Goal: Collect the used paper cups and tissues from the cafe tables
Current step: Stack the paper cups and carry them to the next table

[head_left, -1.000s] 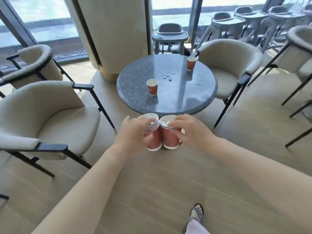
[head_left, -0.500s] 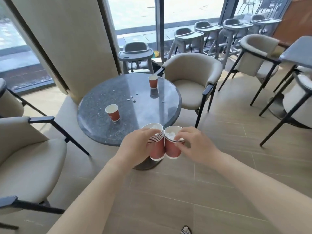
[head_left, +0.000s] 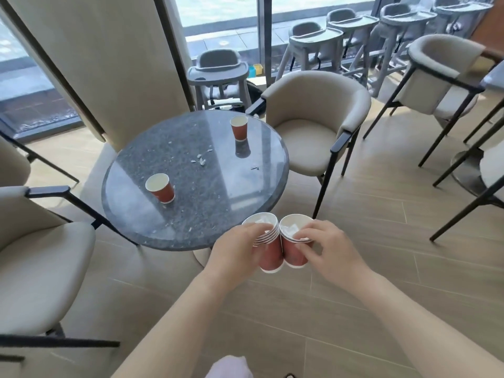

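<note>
Stack of nested red paper cups (head_left: 268,242), white tissue in the top one, sits in left hand (head_left: 234,252), fingers curled round its side. Single red paper cup stuffed with tissue (head_left: 294,252) touches the stack; right hand (head_left: 332,249) pinches its rim. Grip same as 0.5 s ago. Round grey stone table (head_left: 191,219) was dead ahead a second ago, now front-left. Held cups hang just off its near edge, over the wooden floor (head_left: 354,214). On the table: near red cup (head_left: 161,188), far red cup (head_left: 239,128) by the back edge, tissue scraps (head_left: 200,159) between. Beige armchair (head_left: 313,126) crowds the table's right side; open floor lies right of the hands.
</note>
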